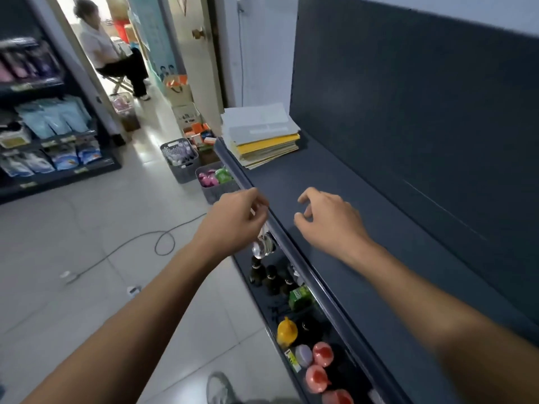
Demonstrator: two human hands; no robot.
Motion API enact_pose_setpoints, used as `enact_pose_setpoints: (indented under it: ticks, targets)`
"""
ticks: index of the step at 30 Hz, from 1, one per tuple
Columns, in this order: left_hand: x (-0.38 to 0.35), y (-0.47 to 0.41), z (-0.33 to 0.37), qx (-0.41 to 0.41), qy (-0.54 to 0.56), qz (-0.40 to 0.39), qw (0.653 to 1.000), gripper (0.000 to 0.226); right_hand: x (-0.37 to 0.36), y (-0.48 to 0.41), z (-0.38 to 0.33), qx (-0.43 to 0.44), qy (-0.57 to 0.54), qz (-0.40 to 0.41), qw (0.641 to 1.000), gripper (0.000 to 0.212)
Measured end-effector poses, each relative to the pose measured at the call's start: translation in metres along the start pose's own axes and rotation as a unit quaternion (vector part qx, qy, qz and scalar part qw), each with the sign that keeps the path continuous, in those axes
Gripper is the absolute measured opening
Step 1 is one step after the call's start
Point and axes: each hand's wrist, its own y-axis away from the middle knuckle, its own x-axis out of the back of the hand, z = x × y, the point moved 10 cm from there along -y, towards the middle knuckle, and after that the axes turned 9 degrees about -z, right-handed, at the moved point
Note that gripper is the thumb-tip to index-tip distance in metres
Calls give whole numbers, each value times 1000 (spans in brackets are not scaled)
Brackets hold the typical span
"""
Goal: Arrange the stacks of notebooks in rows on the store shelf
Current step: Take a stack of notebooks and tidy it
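Observation:
A stack of notebooks (264,135), with grey covers on top and yellow ones below, lies at the far left end of the dark blue store shelf (364,228). My left hand (236,220) hovers at the shelf's front rail, fingers loosely curled, holding nothing. Over the bare shelf surface my right hand (326,220) hangs with relaxed, slightly bent fingers and is empty too. Both hands are well short of the stack.
Below the rail, a lower shelf (306,316) holds dark bottles, a green carton and red and yellow items. Grey baskets (180,158) and boxes stand on the tiled floor by the shelf end. A cable (145,237) crosses the floor. A person (113,51) sits in the doorway.

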Motion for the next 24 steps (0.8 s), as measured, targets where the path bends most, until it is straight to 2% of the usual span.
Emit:
enact_pose_setpoints:
  ticks: [12,20,24]
  targets:
    - [98,-105,-155,-53,-9,-22,998,21,-23,-152,-88,-64,-22,43,997,27]
    - [114,-183,-172,-131,-6,-33,991,22,-11,-213,-77,-136,-35,93,986,23]
    - [116,-227,-176,-152,-5,-52,987,22,-14,-251,-56,-183,-41,75,979,25]
